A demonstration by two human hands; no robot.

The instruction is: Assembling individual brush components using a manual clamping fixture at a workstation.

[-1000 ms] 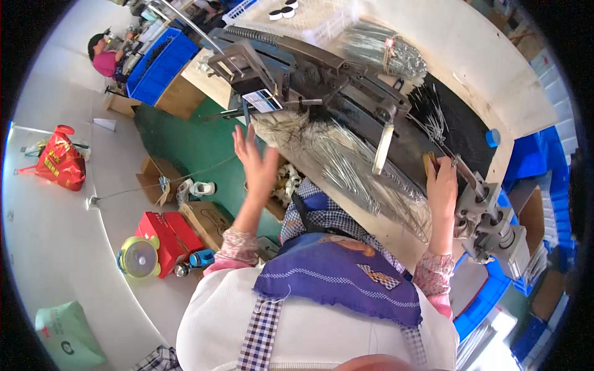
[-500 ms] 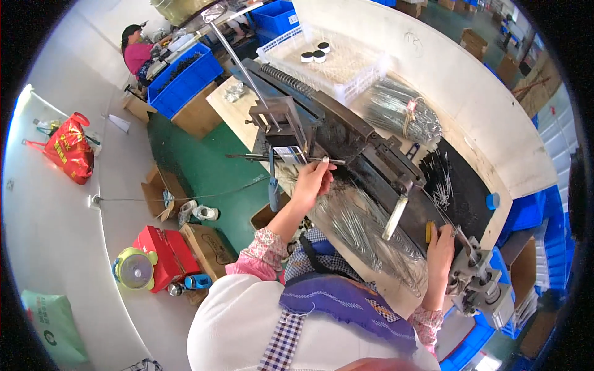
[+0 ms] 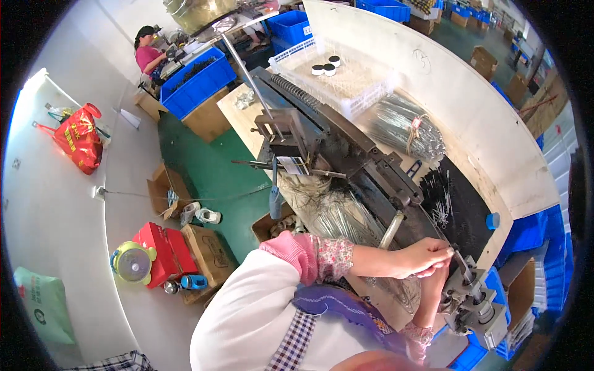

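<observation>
My left hand (image 3: 422,257) reaches across to the right end of the long dark metal bench machine (image 3: 346,142). Its fingers are pinched together, and whatever may be between them is too small to make out. Just below it, touching or nearly so, is my right hand (image 3: 435,283), its fingers mostly hidden behind the left. Both are beside the metal clamp mechanism (image 3: 475,303) at the machine's right end. A pale lever handle (image 3: 391,230) sticks out by my left wrist. Thin metal wires (image 3: 343,216) lie in a pile on the near side, partly under my left forearm.
Behind the machine lie a tied wire bundle (image 3: 411,130) and a white plastic crate (image 3: 337,80) with round black-and-white pieces. Looped wires (image 3: 442,207) rest on a black mat near a blue cap (image 3: 492,221). A person (image 3: 150,52) sits at the far left by a blue bin (image 3: 197,83).
My left hand has left the rod at the machine's left part and swung right to meet my right hand. The yellow piece by my right fingers is now hidden. The view has shifted slightly.
</observation>
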